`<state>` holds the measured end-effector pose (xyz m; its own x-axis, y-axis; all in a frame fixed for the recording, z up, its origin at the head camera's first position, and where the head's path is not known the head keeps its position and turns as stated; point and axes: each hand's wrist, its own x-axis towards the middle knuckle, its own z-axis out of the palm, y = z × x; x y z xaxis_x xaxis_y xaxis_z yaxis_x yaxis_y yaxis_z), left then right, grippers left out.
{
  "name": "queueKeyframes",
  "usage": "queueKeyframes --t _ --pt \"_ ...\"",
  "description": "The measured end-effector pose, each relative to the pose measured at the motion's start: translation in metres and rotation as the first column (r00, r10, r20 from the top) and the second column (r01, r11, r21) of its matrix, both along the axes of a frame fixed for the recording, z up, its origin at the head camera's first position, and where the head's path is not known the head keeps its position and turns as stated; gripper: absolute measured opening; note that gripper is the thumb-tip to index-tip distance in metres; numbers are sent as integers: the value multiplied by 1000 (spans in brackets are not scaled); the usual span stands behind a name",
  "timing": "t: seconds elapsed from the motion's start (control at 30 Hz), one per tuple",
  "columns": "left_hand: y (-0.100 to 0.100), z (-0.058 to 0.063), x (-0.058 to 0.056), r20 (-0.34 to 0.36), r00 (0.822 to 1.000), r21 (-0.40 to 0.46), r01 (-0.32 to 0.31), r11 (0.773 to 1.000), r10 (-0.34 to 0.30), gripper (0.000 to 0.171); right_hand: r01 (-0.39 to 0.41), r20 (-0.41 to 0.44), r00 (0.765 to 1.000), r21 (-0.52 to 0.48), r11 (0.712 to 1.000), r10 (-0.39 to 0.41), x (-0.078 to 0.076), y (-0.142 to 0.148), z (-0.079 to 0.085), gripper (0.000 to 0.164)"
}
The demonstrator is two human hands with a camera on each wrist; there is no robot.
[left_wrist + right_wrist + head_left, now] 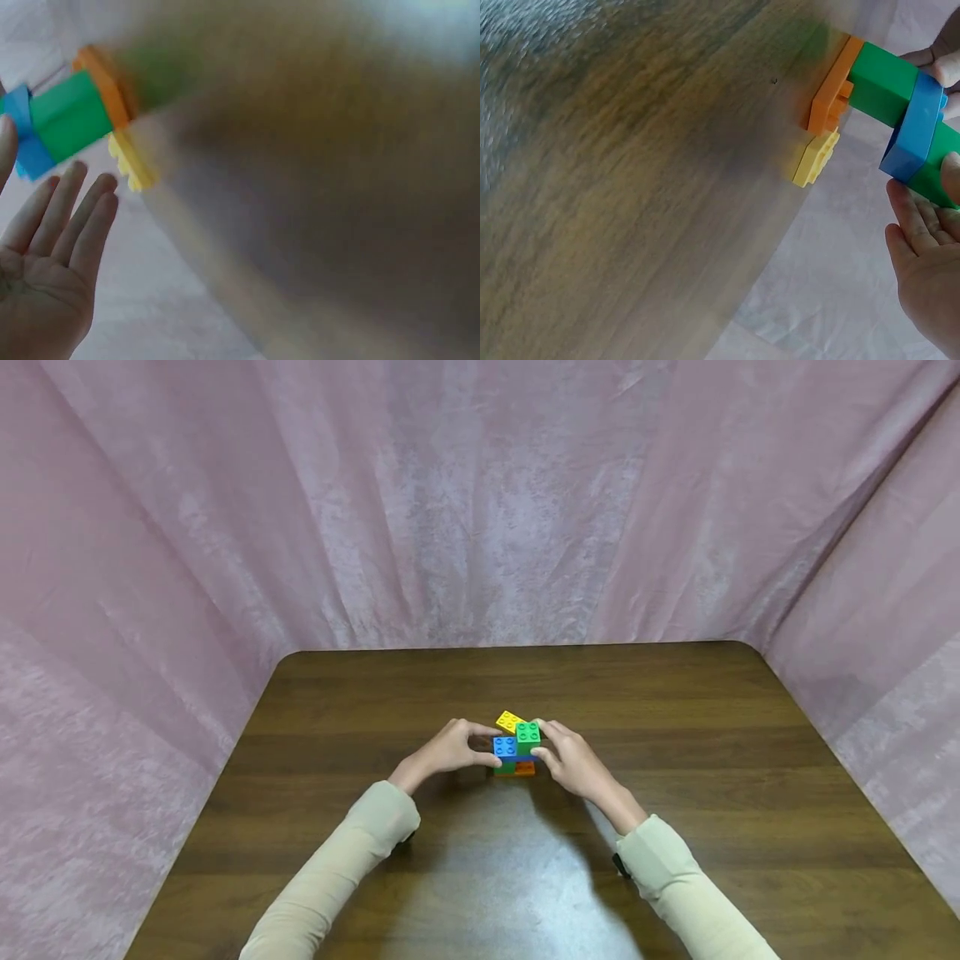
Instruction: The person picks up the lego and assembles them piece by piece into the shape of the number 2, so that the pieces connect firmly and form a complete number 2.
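A small stack of toy building bricks stands at the middle of the table. At its base lies an orange brick (832, 90) with a lower green brick (885, 82) on it. Across that sits a long blue brick (505, 747), and an upper green brick (528, 737) stands on the blue one's right end. My left hand (452, 747) pinches the blue brick's left end between thumb and fingers. With thumb and fingers, my right hand (573, 762) holds the upper green brick. Just behind the stack is a yellow brick (509, 721), partly hidden.
The brown wooden table (360, 693) has rounded far corners. Pink curtains (480, 510) hang behind it and along both sides.
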<state>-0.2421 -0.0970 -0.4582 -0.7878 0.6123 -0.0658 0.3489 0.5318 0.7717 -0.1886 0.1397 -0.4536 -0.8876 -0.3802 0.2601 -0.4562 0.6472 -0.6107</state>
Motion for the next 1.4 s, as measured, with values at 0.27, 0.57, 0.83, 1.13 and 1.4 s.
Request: queueKeyframes --t 0.27,0.57,0.83,1.13,1.4 --pt "-13 10 -23 24 999 -77 -35 996 37 57 9 -53 999 0 1000 -9 -1 -1 1 43" --pt "-11 -4 -38 -17 996 -79 -88 993 87 54 17 -51 999 19 1000 -16 0 0 -1 44" --pt "7 -14 -50 -91 993 -139 -92 986 79 62 21 -50 999 13 1000 -20 2 0 -3 43" --pt "22 -27 -55 -139 990 -191 -37 981 10 70 23 -41 999 16 1000 -23 3 -2 -2 43" --pt "32 -29 -55 -143 990 -225 -29 974 -4 64 26 -30 999 12 1000 -25 3 -2 -1 44"
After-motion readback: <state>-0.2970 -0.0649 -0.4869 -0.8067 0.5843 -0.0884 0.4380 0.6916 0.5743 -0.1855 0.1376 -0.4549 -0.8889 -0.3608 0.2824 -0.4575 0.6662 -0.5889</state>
